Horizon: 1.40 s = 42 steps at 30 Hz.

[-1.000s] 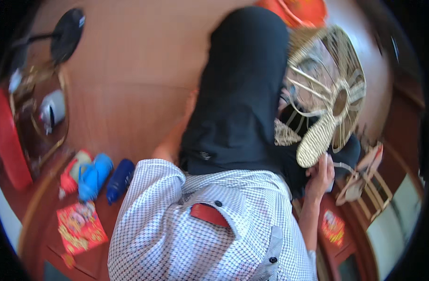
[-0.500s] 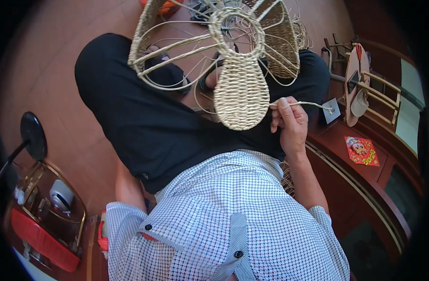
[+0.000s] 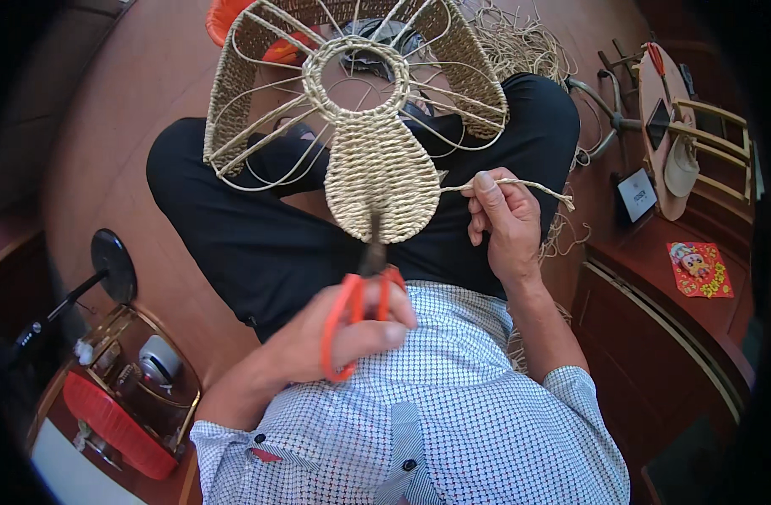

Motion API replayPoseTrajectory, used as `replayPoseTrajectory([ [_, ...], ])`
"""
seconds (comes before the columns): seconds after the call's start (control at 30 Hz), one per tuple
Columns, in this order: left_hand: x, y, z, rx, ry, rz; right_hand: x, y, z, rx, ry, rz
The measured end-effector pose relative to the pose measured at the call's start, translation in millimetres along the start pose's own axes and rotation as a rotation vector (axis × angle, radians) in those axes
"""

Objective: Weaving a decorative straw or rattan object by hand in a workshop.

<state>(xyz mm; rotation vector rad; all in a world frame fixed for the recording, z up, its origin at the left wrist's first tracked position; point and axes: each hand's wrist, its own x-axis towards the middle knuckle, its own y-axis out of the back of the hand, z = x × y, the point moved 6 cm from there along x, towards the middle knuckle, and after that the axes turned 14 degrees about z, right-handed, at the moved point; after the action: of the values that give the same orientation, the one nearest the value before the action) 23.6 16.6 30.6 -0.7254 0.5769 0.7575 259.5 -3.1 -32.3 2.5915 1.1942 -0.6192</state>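
Brought into view since the earlier frame: left hand [image 3: 309, 328], now just below the teardrop-shaped woven straw petal [image 3: 381, 172], with orange-handled scissors [image 3: 373, 263]. Shifted leftward in view too: the petal itself, maybe only from a head turn.

Curled through and around the handle loops: left fingers, closed on the scissors. Blurred at the blades; cannot tell if spread or together. Pointed away from the body, overlapping the petal's lower end in view; cannot tell if touching.

Pinched between thumb and forefinger just right of the petal: straw strand [image 3: 537, 186], in the right hand [image 3: 510, 220]. No gap showing in the pinch; other fingers loosely bent.

Key relation: strand coming out of the petal's right edge, long axis sideways, roughly crosswise to the blades. Up and to the right from the left fingers, with the petal's lower right part in between. Nearer to the strand: right hand, already on it. Well apart from it: left hand.

Joined to the petal's top: round woven ring [image 3: 312, 77]. Above and around that: woven basket wall [image 3: 478, 101]. Under the petal: black trousers [image 3: 234, 223]. Up and right of the petal: loose straw heap [image 3: 520, 42].
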Motion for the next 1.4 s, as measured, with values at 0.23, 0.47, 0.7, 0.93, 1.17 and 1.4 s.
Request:
replayPoseTrajectory([
  [0.23,22.2,-33.5,-14.9,0.125,0.315,-0.066,2.5,4.6,0.2,0.100,-0.018,-0.038],
  [0.47,42.4,-39.4,-21.7,0.111,0.308,0.087,0.9,3.9,4.6,0.133,-0.010,-0.063],
  [0.7,58.9,-47.1,-29.6,-0.023,0.193,0.142,-1.3,4.3,5.5,0.129,0.015,-0.075],
  [0.93,58.3,-49.7,-21.0,0.091,0.219,0.159,-1.3,3.8,4.6,0.121,0.011,-0.079],
  [1.17,37.7,-53.7,-6.6,0.245,0.190,0.017,5.3,9.1,2.2,0.312,-0.045,-0.050],
  [1.4,-28.1,38.7,49.9,0.218,-0.592,0.732,6.6,1.5,-46.4,0.293,0.199,0.005],
])
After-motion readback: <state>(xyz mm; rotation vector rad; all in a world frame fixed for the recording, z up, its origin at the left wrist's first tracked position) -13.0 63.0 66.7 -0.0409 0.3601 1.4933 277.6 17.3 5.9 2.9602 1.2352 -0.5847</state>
